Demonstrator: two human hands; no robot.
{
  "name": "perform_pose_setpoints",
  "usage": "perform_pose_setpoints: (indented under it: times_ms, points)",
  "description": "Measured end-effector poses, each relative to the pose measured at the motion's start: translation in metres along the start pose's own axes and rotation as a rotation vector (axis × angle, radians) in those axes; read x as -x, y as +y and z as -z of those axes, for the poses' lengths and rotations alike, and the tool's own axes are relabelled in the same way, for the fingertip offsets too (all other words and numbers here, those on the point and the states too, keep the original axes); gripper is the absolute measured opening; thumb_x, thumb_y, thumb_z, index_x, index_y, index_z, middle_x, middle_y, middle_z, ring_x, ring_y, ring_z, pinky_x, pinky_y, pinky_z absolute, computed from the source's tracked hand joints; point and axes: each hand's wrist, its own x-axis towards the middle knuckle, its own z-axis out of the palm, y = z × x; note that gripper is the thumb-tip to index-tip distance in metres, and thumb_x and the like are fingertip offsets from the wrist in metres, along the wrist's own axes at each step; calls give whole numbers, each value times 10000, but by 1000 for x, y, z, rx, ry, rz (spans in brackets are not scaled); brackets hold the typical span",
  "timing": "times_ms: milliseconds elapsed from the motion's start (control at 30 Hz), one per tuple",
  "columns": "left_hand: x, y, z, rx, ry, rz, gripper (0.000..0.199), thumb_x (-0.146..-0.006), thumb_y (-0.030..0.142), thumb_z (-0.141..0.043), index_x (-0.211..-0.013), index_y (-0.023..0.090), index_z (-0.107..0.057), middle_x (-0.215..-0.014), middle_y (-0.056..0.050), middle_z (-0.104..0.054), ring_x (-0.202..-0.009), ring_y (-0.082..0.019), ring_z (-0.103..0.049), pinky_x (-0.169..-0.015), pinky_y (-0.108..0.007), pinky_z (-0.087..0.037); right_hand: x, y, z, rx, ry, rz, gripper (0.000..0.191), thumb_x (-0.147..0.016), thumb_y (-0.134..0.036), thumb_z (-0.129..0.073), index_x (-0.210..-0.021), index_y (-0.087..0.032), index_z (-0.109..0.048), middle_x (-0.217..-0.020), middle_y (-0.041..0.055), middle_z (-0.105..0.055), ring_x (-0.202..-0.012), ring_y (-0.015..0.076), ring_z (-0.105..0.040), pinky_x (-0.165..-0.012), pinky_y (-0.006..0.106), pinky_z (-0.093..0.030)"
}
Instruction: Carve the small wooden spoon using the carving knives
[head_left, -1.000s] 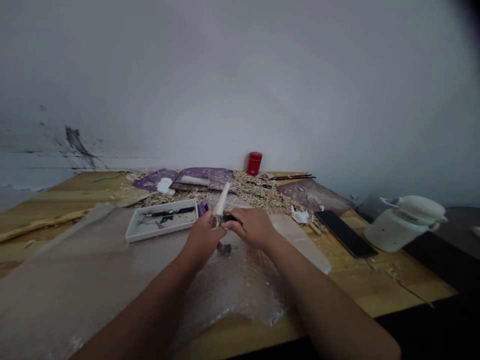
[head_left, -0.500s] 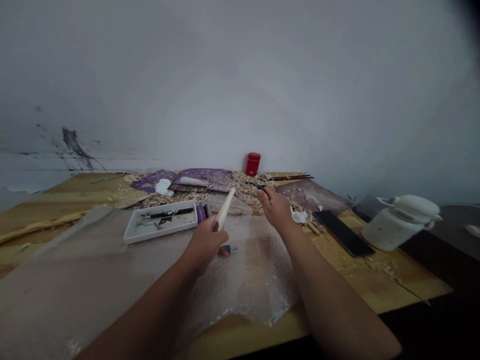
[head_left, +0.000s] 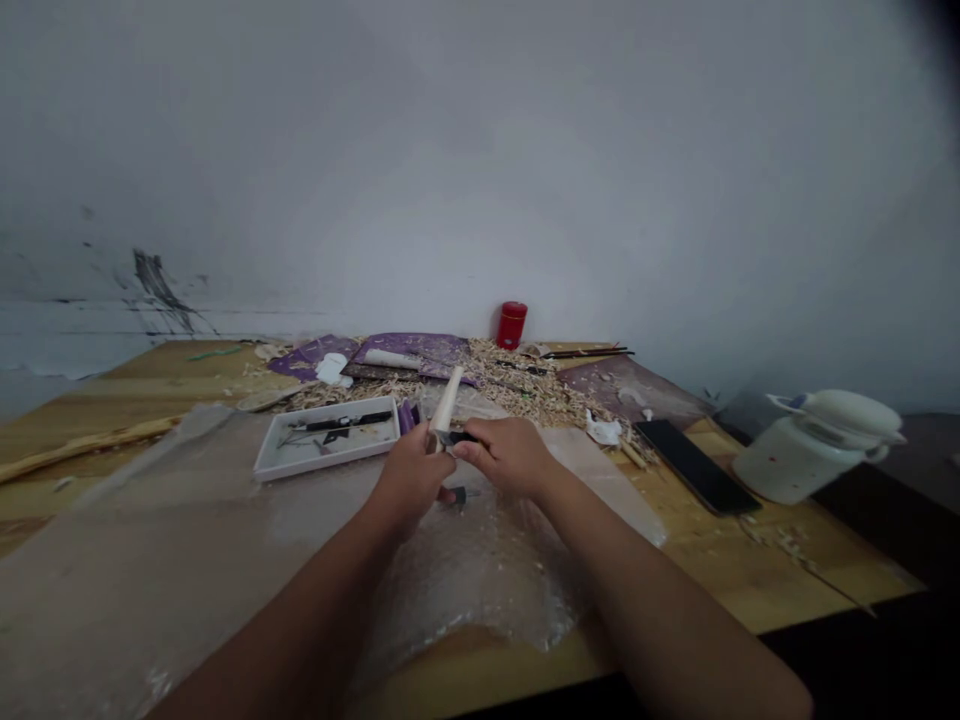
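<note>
Right hand [head_left: 510, 456] is back, dark-handled tool [head_left: 460, 437] at the pale stick [head_left: 448, 400]: working contact looks restored | left hand [head_left: 411, 478] curls round the stick's near end; right fingers grip the handle | stick slants over bubble wrap [head_left: 187, 520] | 0.5 s ago: tool out by the shavings [head_left: 551, 400], 2 hands apart; now close

Wooden table [head_left: 720, 570] — bubble wrap [head_left: 187, 540]; shavings [head_left: 541, 398]; black phone [head_left: 694, 465]; white jug [head_left: 791, 462].

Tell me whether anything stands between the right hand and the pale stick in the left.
Only the dark-handled tool held in the right hand; its front end is at the pale stick, beside the left hand. Nothing else visible intervenes.
</note>
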Motion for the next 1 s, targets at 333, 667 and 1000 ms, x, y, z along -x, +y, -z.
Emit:
perform_pose_setpoints:
  times_ms: [333,667,1000]
  points:
    - [7,3,-5,69,-55,49,216,-541,112,-505,-745,178,-479,-621,24,-372,-512,-92,-398,-381,-234,-446,-4,11,0,117,88,-91,512,-823,-578,-212,-757,-193,-543,-704,24,-601,-618,133,-511,-493,234,-158]
    - [19,10,-15,108,-158,103,170,-524,96,-502,-642,178,-411,-599,29,-367,-498,-89,-395,-377,-239,-440,-1,78,15,16,443,-593,529,-851,-518,-151,-801,-184,-558,-666,45,-578,-582,154,-480,-496,236,-215]
    - [7,8,-4,188,-89,85,174,-522,87,-490,-663,169,-429,-582,42,-349,-467,-73,-370,-365,-244,-436,-2,3,3,78,133,-103,493,-833,-552,-216,-759,-191,-543,-653,8,-580,-593,126,-501,-491,229,-189]
